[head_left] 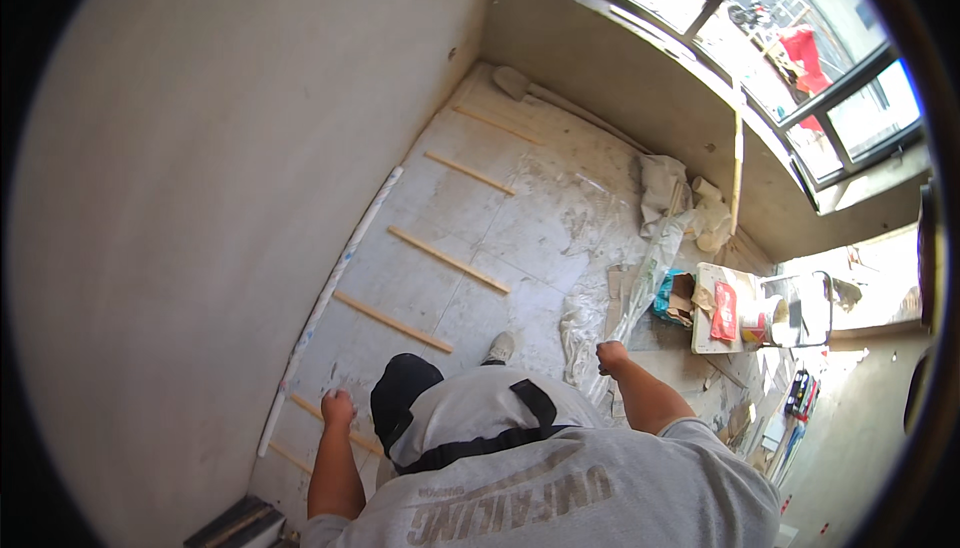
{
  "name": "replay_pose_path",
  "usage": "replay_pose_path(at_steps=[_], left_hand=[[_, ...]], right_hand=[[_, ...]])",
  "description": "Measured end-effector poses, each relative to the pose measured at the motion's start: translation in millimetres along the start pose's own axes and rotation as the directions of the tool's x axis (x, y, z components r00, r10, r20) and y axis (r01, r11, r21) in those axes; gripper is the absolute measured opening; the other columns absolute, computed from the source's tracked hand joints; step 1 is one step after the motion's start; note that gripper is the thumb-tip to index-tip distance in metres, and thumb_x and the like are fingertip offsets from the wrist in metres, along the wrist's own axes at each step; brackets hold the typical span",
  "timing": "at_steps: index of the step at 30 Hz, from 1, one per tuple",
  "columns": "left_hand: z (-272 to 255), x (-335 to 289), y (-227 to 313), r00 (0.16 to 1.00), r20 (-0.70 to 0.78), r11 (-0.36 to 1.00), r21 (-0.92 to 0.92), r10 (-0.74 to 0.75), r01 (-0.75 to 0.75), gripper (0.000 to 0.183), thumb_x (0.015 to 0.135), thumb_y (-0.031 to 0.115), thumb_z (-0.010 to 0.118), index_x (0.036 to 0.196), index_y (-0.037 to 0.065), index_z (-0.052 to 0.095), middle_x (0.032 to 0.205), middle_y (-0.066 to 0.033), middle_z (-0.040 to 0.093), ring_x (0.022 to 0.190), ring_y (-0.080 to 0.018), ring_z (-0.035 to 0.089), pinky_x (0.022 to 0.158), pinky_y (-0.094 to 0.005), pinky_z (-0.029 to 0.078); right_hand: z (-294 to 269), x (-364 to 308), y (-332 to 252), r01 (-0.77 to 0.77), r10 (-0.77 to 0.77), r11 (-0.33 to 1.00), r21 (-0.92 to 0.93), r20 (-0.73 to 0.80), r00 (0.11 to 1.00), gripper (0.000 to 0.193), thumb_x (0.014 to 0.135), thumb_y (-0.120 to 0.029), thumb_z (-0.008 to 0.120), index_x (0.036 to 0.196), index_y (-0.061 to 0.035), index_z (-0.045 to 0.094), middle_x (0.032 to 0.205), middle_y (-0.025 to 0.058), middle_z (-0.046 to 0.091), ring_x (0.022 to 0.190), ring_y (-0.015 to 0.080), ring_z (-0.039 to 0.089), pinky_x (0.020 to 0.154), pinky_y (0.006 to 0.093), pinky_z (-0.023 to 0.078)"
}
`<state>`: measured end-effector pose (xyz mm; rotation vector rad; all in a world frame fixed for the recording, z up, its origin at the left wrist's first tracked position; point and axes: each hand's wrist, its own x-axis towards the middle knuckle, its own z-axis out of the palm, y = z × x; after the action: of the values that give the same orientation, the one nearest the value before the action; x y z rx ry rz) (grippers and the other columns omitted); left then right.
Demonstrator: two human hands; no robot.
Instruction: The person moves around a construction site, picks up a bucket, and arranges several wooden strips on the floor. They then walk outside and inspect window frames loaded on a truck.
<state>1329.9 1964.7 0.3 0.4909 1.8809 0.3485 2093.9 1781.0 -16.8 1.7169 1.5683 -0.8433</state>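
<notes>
The right hand is curled into a fist, fingers well bent, and appears to have hold of the near end of the plastic sheet. Its fingers hide the exact grip. From this hand the sheet runs forward and to the right in a long, narrow gather; looser folds lie just left of the hand, on the floor.

The left hand, well apart from the right, is also curled in, and nothing shows in it, though its palm is hidden. It is nearest a wood strip that passes behind it; whether they touch, I cannot tell. More strips lie spaced out ahead of it, and a tube runs along the wall to its left.

Ahead and right of the right hand are a blue bag and a red packet on a worktop.

The sheet should be light, limp and slippery, and likely to tear or snag; a bunched edge gives the firmest hold. The strips look stiff and light, best taken near the middle.
</notes>
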Motion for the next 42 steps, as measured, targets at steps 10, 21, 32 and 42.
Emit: replay_pose_path(at_steps=[10, 21, 32, 42], left_hand=[[12.9, 9.3, 58.4, 0.977, -0.022, 0.973, 0.084, -0.214, 0.215, 0.034, 0.098, 0.030, 0.066, 0.113, 0.000, 0.066, 0.079, -0.0119, 0.062, 0.054, -0.0266, 0.056, 0.048, -0.0460, 0.049], [54.9, 89.0, 278.7, 0.962, 0.113, 0.967, 0.031, 0.247, -0.252, 0.032, 0.098, 0.035, 0.068, 0.095, 0.003, 0.067, 0.063, -0.0020, 0.051, 0.047, -0.0165, 0.052, 0.046, -0.0359, 0.046], [67.0, 70.5, 280.1, 0.996, 0.085, 0.987, 0.156, 0.025, -0.038, 0.032, 0.098, 0.032, 0.070, 0.104, 0.001, 0.066, 0.068, -0.0022, 0.050, 0.050, -0.0171, 0.053, 0.046, -0.0360, 0.046], [82.3, 41.7, 230.4, 0.990, -0.100, 0.993, 0.043, -0.103, 0.108, 0.032, 0.097, 0.031, 0.070, 0.094, 0.002, 0.059, 0.072, -0.0085, 0.057, 0.052, -0.0206, 0.057, 0.045, -0.0365, 0.047]], right_hand=[[-206.3, 71.7, -58.3, -0.080, 0.447, 0.256, 0.963, -0.044, 0.893, 0.041, 0.092, -0.038, 0.072, 0.088, 0.0030, 0.072, 0.074, 0.0144, 0.070, 0.063, 0.0252, 0.067, 0.063, 0.0432, 0.055], [-264.0, 80.5, -78.3, -0.223, 0.430, -0.022, 0.975, 0.210, 0.878, 0.030, 0.095, -0.028, 0.071, 0.092, 0.0013, 0.067, 0.074, 0.0095, 0.067, 0.058, 0.0204, 0.065, 0.052, 0.0371, 0.051], [-268.9, 71.1, -19.2, -0.186, 0.402, -0.279, 0.942, 0.291, 0.868, 0.020, 0.098, -0.018, 0.068, 0.094, -0.0042, 0.054, 0.073, 0.0050, 0.052, 0.052, 0.0157, 0.050, 0.044, 0.0305, 0.040], [-287.3, 138.0, 27.3, -0.176, 0.279, -0.267, 0.948, 0.250, 0.927, 0.021, 0.094, -0.018, 0.072, 0.096, -0.0006, 0.061, 0.072, 0.0057, 0.058, 0.054, 0.0160, 0.053, 0.046, 0.0321, 0.043]])
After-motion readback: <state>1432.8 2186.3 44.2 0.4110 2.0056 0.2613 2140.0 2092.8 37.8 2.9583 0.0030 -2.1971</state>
